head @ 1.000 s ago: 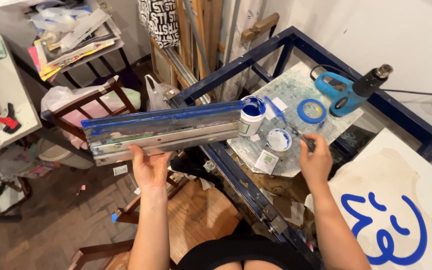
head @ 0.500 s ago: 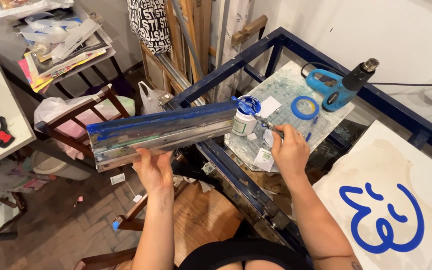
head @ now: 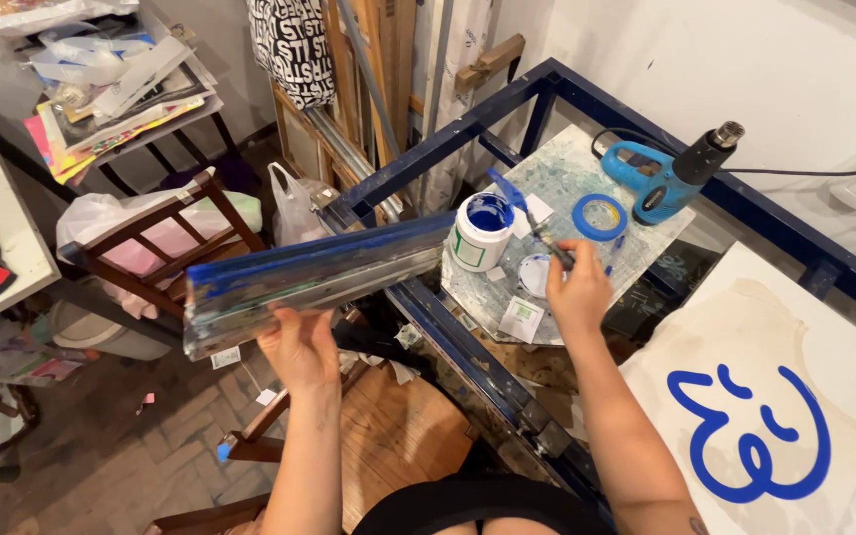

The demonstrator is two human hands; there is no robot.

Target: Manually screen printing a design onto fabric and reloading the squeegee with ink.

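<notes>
Nearest the camera, two bare forearms reach out over a worn wooden floor and the dark blue frame of a printing stand. To the right, close by, lies a pale cloth printed with a blue looping design, flat on a white board.

At centre left, the left hand is closed from below around a long squeegee, fingers under, thumb on the near side. It is held roughly level, its right end over the frame and just beside an open jar of blue ink; its top edge is smeared blue, so this hold seems meant to keep wet ink off the floor.

Slightly farther, the right hand is closed on the handle of a spatula, whose blue blade points up and left, over the jar's mouth. The jar stands on a speckled board, with its lid by the hand.

Farther on that board sit a roll of blue tape and a blue heat gun, laid on its side, cord running right.

Far left, a wooden chair and shelves of papers stand against the wall.
</notes>
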